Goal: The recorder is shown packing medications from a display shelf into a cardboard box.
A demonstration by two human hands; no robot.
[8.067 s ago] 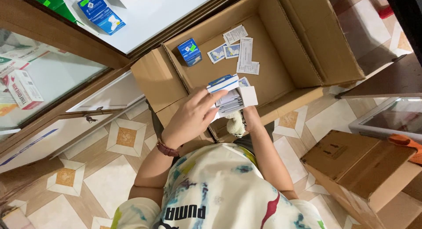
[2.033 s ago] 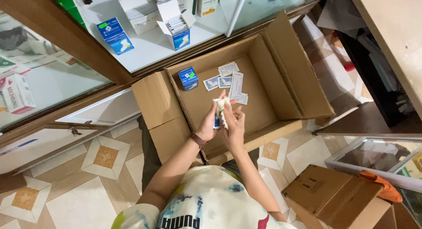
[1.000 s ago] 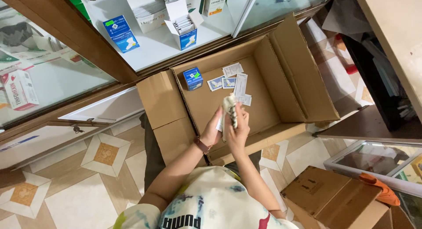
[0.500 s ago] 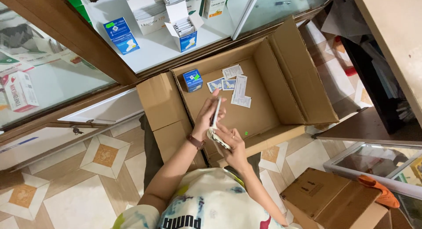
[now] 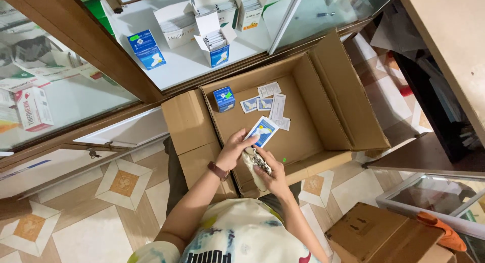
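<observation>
We see matt brown corrugated cardboard box, a glossy blue-white card packet at its 7 o'clock, shiny foil strips, glossy floor tiles.

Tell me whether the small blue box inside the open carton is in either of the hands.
No, the small blue box stands alone by the carton's back wall, apart from both hands.

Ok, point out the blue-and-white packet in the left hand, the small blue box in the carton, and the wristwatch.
blue-and-white packet (image 5: 262,131), head view, its printed face.
small blue box (image 5: 224,99), head view, its top.
wristwatch (image 5: 218,170), head view, its strap.
</observation>
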